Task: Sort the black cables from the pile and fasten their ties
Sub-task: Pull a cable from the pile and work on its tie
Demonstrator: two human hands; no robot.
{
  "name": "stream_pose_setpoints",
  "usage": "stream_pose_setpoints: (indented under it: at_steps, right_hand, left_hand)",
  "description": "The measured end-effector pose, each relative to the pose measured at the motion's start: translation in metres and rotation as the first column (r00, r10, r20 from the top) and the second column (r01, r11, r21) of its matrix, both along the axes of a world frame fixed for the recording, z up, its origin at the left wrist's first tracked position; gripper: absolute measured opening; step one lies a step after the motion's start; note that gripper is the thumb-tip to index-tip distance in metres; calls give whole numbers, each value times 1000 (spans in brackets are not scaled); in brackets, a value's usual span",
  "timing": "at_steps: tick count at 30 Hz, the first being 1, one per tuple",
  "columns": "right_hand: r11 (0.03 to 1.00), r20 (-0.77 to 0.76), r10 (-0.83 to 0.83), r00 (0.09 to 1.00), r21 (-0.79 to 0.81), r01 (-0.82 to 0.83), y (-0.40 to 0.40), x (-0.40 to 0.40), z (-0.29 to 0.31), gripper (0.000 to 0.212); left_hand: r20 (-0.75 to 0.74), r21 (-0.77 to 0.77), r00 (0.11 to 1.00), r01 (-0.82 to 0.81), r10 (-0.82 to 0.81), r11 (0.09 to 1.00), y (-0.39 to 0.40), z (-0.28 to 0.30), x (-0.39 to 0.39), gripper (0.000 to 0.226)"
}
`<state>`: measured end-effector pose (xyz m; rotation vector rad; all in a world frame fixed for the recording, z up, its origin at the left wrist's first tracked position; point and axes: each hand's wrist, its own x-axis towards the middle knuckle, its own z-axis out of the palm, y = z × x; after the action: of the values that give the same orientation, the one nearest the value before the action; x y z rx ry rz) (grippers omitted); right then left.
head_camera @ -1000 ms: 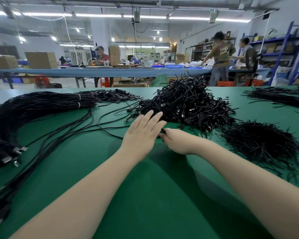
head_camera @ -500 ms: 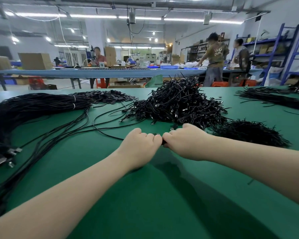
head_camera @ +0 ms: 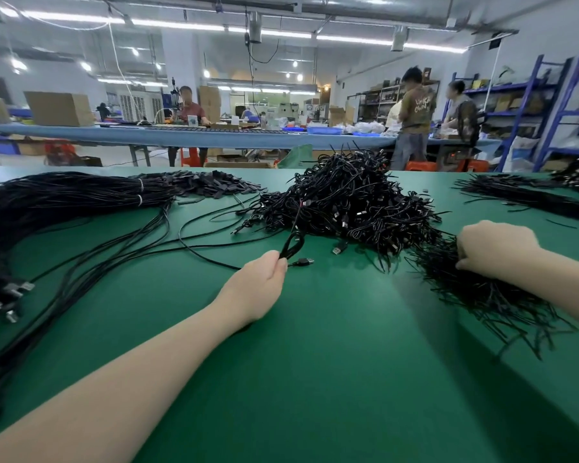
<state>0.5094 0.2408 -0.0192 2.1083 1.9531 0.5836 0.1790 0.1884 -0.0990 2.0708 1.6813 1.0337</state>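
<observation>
Pile of cables at the middle of the tabletop toward its far edge, bundled cables along the left edge, heap of ties by the right edge, more cables in the far right corner

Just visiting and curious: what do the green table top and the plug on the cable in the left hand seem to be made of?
Table top: apparently a matte green mat, perhaps rubber or vinyl; it shows soft sheen, no grain. Plug on the cable pinched by the left hand: black moulded body, probably plastic, with what looks like a metal tip, too small to confirm.
</observation>
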Motion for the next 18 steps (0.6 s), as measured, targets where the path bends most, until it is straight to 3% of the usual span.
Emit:
stream_pose_setpoints:
  at_steps: [4, 7, 12, 18]
  right_hand:
    - [1000, -74, 4, 997, -3, -4, 0, 2, 0, 20]
    - [999, -19, 15, 1000, 40, -14, 1, -2, 1, 14]
    - [1000, -41, -29, 999, -12, 29, 1, -7, 4, 20]
    - [1000, -52, -6, 999, 29, 8, 3, 1, 5, 12]
  left_hand:
    - [50, -42, 999, -12, 14, 999, -2, 3, 1, 40]
    - [82, -52, 996, -29, 33, 998, -4, 4, 2, 41]
    - [114, -71, 992, -39, 47, 997, -2, 4, 1, 40]
    - [82, -83, 995, -45, 52, 996, -1, 5, 2, 40]
